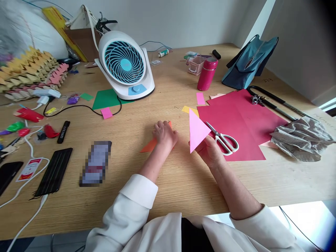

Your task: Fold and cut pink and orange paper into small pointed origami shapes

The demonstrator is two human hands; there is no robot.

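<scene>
- Head view, right hand (211, 151): fingers grasping the pink paper triangle (198, 132) by its lower right edge, thumb and fingertips close together; the paper stands clear of the palm and looks flat.
- Head view, left hand (164, 134): palm down, at nine o'clock from the right, fingers curled over the orange paper (149, 145) on the surface (128, 134). Whether they pinch or merely press cannot be told.
- Head view, surroundings: the scissors (219, 135) lie at three o'clock from the pink paper triangle, on the red paper (241, 110); the yellow paper (187, 109) is at eleven o'clock, and the fan (124, 64) farther off at the same hour.
- Assessment, right: a light edge grip should suffice; a tighter one would likely crease the thin sheet (corners would suffer first).
- Assessment, left: spread, even fingertip pressure is advisable, since a curled grip may buckle the orange paper or drag it askew.
- Hazard noted: the scissors' points aim toward the right hand's work area; moving that hand clear of them is prudent.
</scene>
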